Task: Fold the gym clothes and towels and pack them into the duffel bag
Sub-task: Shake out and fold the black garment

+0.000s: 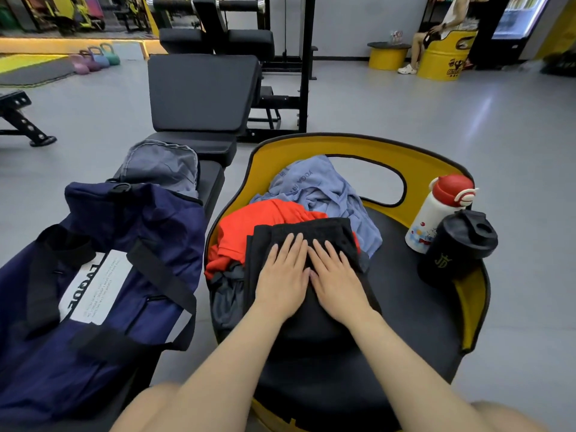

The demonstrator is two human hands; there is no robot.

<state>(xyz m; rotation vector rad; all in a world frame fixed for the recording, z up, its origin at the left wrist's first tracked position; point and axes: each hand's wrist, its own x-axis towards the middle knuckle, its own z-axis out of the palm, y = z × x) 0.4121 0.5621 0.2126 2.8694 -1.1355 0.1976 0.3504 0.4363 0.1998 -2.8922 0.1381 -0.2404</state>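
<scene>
Both hands flat on black garment (314,241)

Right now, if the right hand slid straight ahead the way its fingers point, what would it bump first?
The right hand lies flat on the black garment, fingers pointing up-left. Past that garment's far edge it would probably meet the orange shirt first, then the light blue towel; depth is unclear.

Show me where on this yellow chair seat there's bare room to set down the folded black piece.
Bare black seat lies between the black garment under both flat hands, left hand and right hand, and the black shaker cup. More lies nearer you. The seat's back left is crowded: orange shirt, blue towel. White bottle fills the right edge.
</scene>
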